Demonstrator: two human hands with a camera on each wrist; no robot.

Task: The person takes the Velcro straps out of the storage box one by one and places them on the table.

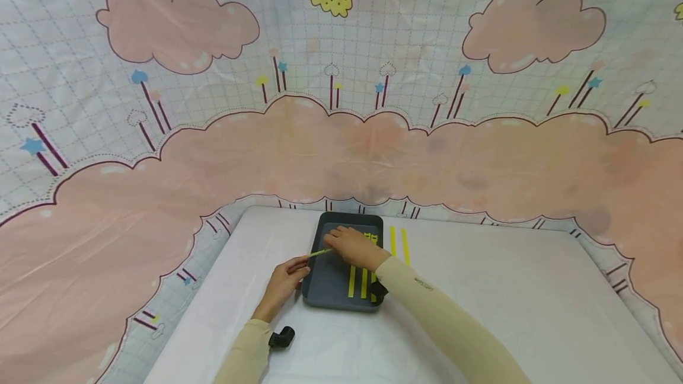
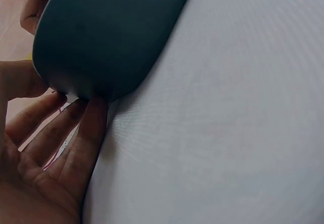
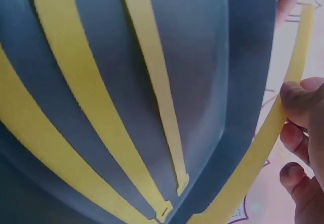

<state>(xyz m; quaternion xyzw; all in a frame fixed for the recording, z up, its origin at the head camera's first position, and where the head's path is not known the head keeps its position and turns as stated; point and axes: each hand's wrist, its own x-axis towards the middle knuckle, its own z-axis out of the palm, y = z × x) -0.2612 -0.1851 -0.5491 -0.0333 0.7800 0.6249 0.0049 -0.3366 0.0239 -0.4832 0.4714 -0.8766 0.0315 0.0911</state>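
A dark grey tray point(image 1: 325, 295) lies on the white table. At its left side my left hand point(image 1: 285, 280) holds the rim; the left wrist view shows the fingers point(image 2: 83, 148) against the tray's outer wall and the thumb over the edge. Over the tray, my right hand point(image 1: 352, 248) pinches a flat yellow strip point(image 1: 320, 252) between thumb and fingers. That strip point(image 3: 253, 168) bends lengthwise, one end free near my left hand, the other notched. Several more yellow strips point(image 3: 91, 82) lie side by side inside the tray, some with slotted tabs at their ends. My right hand hides part of them.
Two yellow strips point(image 1: 405, 246) lie on the table point(image 1: 507, 289) just right of the tray. Behind the table hangs a cloth backdrop point(image 1: 368, 159) printed with clouds. Small black cameras point(image 1: 281, 337) are worn on both wrists.
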